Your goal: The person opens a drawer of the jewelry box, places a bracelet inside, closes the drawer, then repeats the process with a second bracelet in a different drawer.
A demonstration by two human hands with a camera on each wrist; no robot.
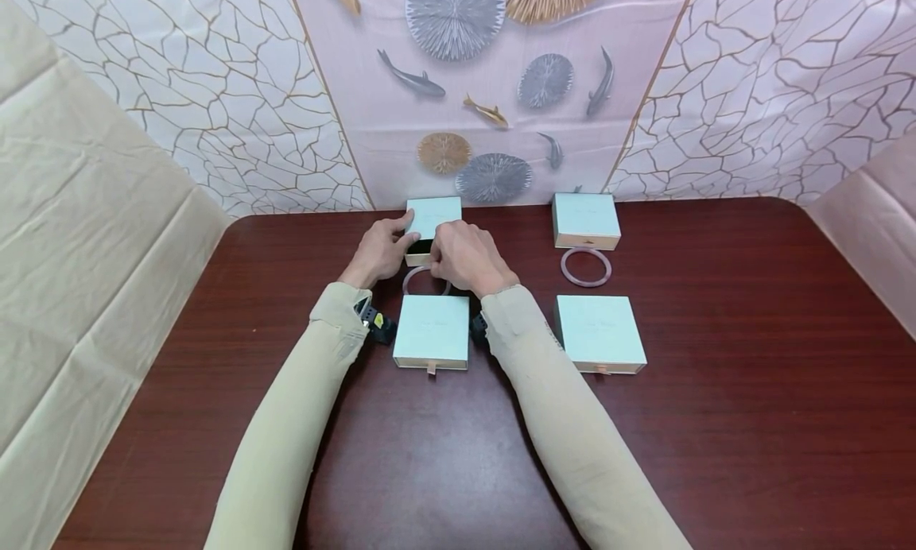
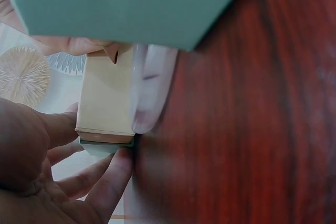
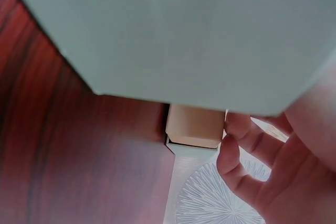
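Note:
At the back left, a pale mint box (image 1: 434,210) has its cream drawer (image 1: 418,259) partly pulled out, showing a dark inside. My left hand (image 1: 379,252) grips the left side of this box, thumb and fingers spread about it in the left wrist view. Curled fingers of my right hand (image 1: 468,256) pinch the drawer's front edge, by a small ribbon tab (image 2: 111,52); the exact contact is partly hidden. A pale lilac bangle (image 1: 408,280) lies just in front of the drawer, partly covered by the right hand. Nearer stands another mint box (image 1: 432,331), between my wrists.
On the right, a mint box (image 1: 587,216) stands at the back, a second bangle (image 1: 586,282) lies before it, and another mint box (image 1: 601,331) sits nearer. A patterned cloth (image 1: 487,121) hangs behind the dark red wooden table (image 1: 751,359).

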